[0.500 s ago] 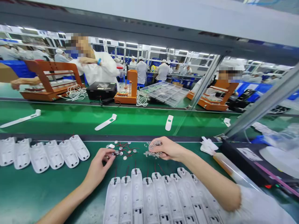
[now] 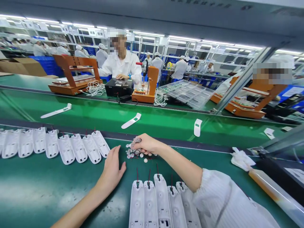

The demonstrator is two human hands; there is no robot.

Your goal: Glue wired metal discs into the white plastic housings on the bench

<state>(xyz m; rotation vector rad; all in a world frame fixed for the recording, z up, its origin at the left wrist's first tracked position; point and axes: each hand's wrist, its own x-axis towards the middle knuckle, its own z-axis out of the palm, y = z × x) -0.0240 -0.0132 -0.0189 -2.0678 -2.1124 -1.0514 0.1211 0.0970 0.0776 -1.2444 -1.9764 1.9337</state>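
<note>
My right hand (image 2: 148,144) is closed round a clump of small silvery parts (image 2: 136,141), too fine to name surely. Just under it, small round silver discs (image 2: 131,155), some with red wires, lie on the green bench. To their left my left hand (image 2: 114,166) is open, fingers stretched and thumb apart, with nothing in it. Its fingertips come close to the end of a row of short white plastic housings (image 2: 80,148). Long white plastic housings (image 2: 162,199) with red wires at their tops lie in front, partly hidden by my right sleeve.
Behind the bench runs a green conveyor belt (image 2: 102,117) carrying several white covers (image 2: 131,121). Beyond it stand orange fixtures (image 2: 152,84), a black box (image 2: 118,87) and a clear tray (image 2: 190,93). A co-worker (image 2: 128,63) faces me. A metal post (image 2: 237,82) rises at right.
My right hand has moved left with the silvery clump, over the discs. My left hand has drawn away from the discs and opened. The view has turned left.
</note>
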